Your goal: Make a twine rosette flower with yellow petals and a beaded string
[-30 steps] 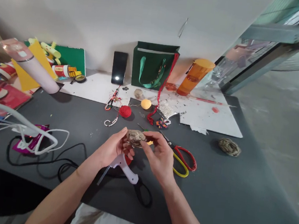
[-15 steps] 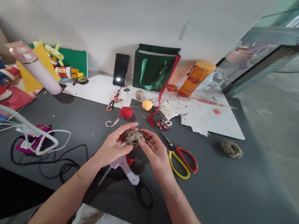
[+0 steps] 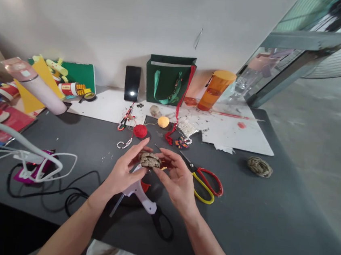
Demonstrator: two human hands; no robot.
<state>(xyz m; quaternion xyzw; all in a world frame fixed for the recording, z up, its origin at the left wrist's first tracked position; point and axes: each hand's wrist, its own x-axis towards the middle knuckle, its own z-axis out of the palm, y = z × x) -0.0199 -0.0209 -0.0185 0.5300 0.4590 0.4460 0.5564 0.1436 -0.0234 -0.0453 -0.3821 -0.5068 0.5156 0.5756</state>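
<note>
Between my hands is a small grey-brown woven cord rosette [image 3: 150, 160], lifted above the dark table. My left hand [image 3: 126, 167] closes on its left side, thumb below and fingers behind. On its right side my right hand [image 3: 176, 177] grips it with thumb and fingertips. Beneath them lies a white hot glue gun [image 3: 142, 197] with a clear glue stick poking out of its back. Scissors [image 3: 204, 180] with one red and one yellow handle rest just right of my right hand. A similar rosette [image 3: 259, 167] sits farther right on the table.
Behind my hands are a red yarn ball [image 3: 140, 131], a yellow ball [image 3: 163, 122] and bead strings. A green gift bag [image 3: 169, 80], a phone [image 3: 132, 83] and an orange bottle [image 3: 216, 91] stand along the wall. Cables and a purple power strip [image 3: 36, 167] lie left.
The rosette has been tipped in my fingers, so its side edge now faces me instead of its top. Both hands still hold it. The whole view has shifted slightly.
</note>
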